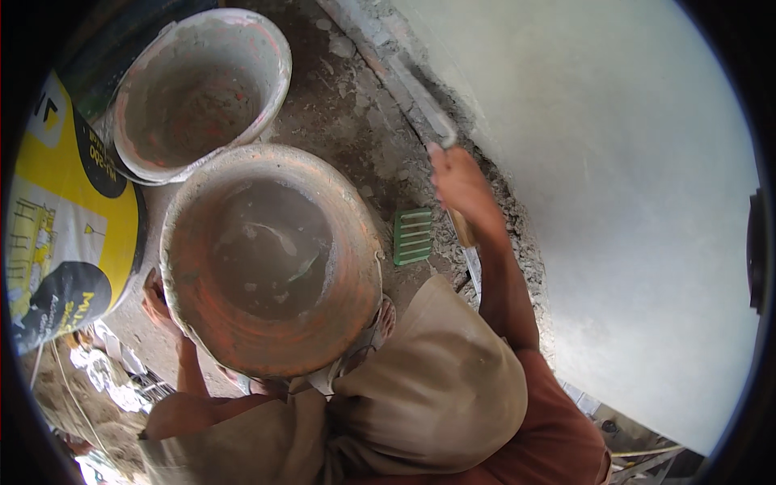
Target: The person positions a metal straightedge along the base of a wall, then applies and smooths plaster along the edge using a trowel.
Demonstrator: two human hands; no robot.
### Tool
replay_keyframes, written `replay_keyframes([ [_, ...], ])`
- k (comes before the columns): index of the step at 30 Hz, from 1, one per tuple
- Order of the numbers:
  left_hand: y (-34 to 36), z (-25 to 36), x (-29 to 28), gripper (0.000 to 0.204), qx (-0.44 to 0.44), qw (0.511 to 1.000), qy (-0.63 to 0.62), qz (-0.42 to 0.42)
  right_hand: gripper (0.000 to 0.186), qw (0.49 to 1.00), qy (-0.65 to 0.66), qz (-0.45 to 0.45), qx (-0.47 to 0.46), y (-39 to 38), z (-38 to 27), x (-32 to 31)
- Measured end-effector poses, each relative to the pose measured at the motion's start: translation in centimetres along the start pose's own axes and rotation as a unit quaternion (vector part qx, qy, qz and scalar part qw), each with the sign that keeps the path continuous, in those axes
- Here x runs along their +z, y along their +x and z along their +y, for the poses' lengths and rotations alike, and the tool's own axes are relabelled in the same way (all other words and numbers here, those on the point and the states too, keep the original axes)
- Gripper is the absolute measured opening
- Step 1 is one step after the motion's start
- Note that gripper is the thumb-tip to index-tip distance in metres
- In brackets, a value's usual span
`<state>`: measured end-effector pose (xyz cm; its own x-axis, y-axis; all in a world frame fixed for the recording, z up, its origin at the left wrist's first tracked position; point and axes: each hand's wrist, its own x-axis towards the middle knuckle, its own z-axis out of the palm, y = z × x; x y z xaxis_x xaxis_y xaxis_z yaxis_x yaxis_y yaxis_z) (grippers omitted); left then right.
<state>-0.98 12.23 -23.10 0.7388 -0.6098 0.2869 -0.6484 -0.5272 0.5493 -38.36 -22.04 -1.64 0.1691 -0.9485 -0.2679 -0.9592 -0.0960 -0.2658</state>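
A round bucket point(271, 335) with a mortar-stained, reddish inside holds murky grey water in front of me. Beside its left wall is my left hand point(160, 307), its fingers curled and partly hidden, so what they hold cannot be made out. My right hand point(467, 184), slightly blurred, is closed round a wooden-handled tool point(462, 229) at the base of the pale wall. The tool seems to continue beyond the fist as a narrow grey metal part with a bent neck. A green slotted plastic piece point(414, 237) lies on the ground between the bucket and my right forearm.
A second mortar-crusted bucket point(198, 89) stands behind the first. At the left is a yellow, black and white printed container point(121, 226). Rough rubble point(513, 222) runs along the foot of the smooth wall point(638, 186). My brown-clothed knee point(436, 372) is close to the bucket.
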Motion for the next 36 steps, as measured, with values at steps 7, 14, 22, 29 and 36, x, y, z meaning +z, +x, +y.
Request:
replay_keyframes([
  [7,0.0,0.2,-1.1,0.037,-0.060,0.998,-0.017,-0.020,0.032,0.982,0.176,0.065,-0.007,-4.4,0.3,2.8],
  [14,0.4,1.0,-1.5,0.040,-0.015,0.999,-0.015,-0.033,0.030,0.973,0.195,0.120,0.018,-5.0,1.3,1.1],
  [22,-0.3,-0.3,-0.7,0.040,-0.023,1.000,-0.009,-0.013,0.032,0.982,0.134,0.134,0.002,-4.2,1.3,1.0],
  [29,0.1,0.2,-1.2,0.039,-0.010,1.000,-0.019,-0.010,0.048,0.995,0.069,0.047,0.046,0.0,-0.7,0.6],
  [36,0.1,0.6,-1.1,0.032,-0.002,0.999,-0.019,-0.029,0.036,0.992,0.120,0.012,0.033,1.1,-2.1,3.7],
])
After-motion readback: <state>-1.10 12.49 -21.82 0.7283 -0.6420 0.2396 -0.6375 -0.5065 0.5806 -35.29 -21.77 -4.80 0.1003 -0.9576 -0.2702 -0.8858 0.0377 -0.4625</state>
